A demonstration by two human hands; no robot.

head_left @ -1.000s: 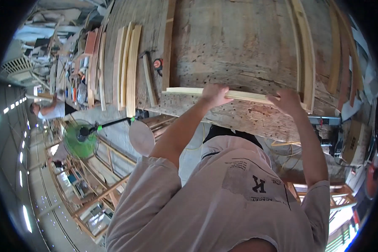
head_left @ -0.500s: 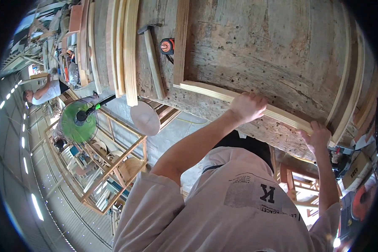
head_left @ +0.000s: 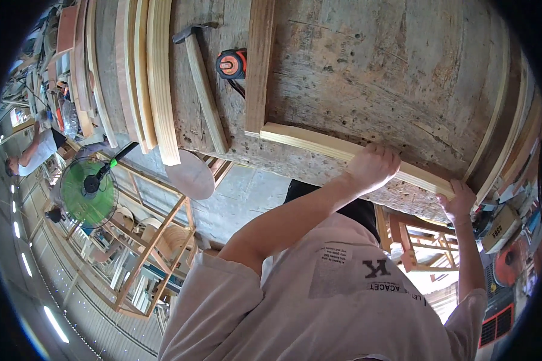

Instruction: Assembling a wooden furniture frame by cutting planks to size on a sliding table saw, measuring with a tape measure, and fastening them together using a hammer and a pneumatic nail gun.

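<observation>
Left hand (head_left: 373, 168) curled over the pale strip (head_left: 307, 139), right hand (head_left: 459, 201) pinching its right end, thumb on the near side. Strip lies under both hands near the front edge of the bench (head_left: 367, 78), left end at the brown rail (head_left: 259, 72). Tape (head_left: 231, 64) and hammer (head_left: 206, 90) sit farther left of the hands.

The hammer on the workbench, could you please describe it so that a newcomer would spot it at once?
On the worn wooden workbench, look left, between the pale wooden strips and the orange-and-black tape measure. There the hammer lies at a slant. Unlike its neighbours, it has a dark metal head set across a long wooden handle.
</observation>
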